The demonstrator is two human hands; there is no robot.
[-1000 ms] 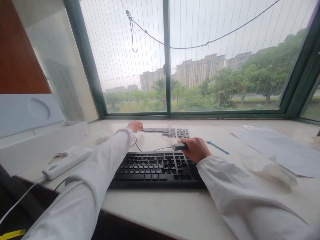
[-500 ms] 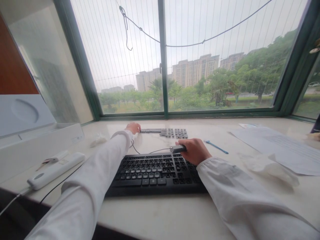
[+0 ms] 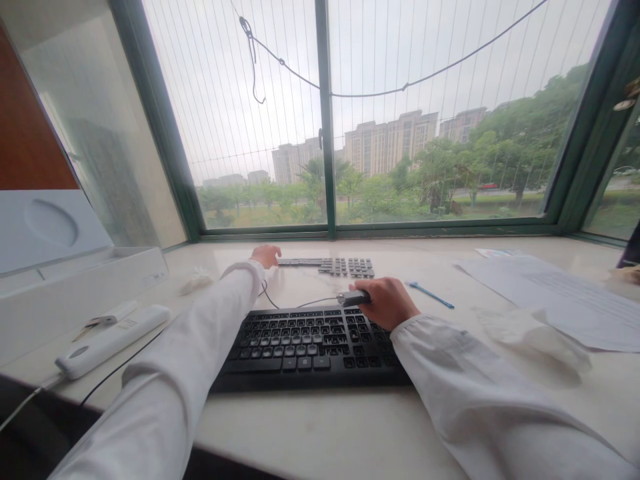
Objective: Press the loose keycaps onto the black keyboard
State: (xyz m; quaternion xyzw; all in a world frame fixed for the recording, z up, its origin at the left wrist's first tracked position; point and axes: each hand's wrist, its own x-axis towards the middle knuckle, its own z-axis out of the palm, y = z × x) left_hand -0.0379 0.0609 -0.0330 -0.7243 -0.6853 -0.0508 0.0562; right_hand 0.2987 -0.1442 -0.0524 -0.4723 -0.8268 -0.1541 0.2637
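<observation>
My right hand [image 3: 387, 301] is closed round a dark handheld tool [image 3: 355, 298] with a silvery end pointing left, just above the back edge of a black keyboard [image 3: 300, 381]. Many of the keyboard's key positions are bare, while keycaps remain along its lower left rows. Beyond it, loose dark keycaps [image 3: 350, 267] lie in rows. At the left end of those rows is my left hand [image 3: 265, 255], its fingers bent down and drawn together; whatever is under the fingertips is hidden. A thin dark cable [image 3: 317, 302] runs behind the keyboard.
A blue stick [image 3: 431, 295] lies right of my right hand, with printed paper [image 3: 555, 293] and crumpled tissue [image 3: 537, 340] farther right. To the left are a white power strip [image 3: 114, 340], a small crumpled wrapper [image 3: 196, 281] and an open white box [image 3: 100, 280]. A window [image 3: 329, 230] stands behind.
My left fingers have lifted or shifted slightly at the end of the keycap row. The right hand and its tool stay almost in place; the view has moved a little.
</observation>
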